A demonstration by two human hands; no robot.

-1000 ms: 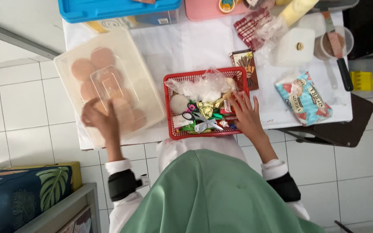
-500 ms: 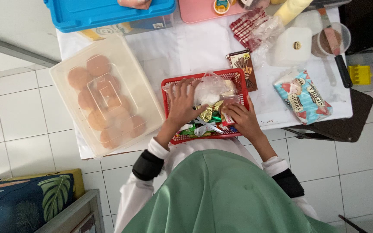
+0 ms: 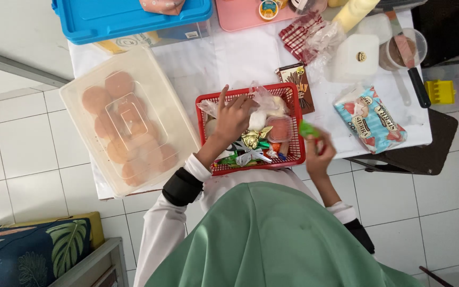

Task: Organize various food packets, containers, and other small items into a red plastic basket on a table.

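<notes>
Since half a second ago our right hand [image 3: 319,154] has lifted out of the red basket [image 3: 251,130], pinching a small green sweet [image 3: 309,129].

Our left hand [image 3: 235,118] stays inside the basket on the worktop [image 3: 240,58], fingers loosely spread over a clear plastic bag [image 3: 264,101], seemingly to hold it aside. Beside the basket lies a lidded clear tub of round cakes [image 3: 128,119].
</notes>
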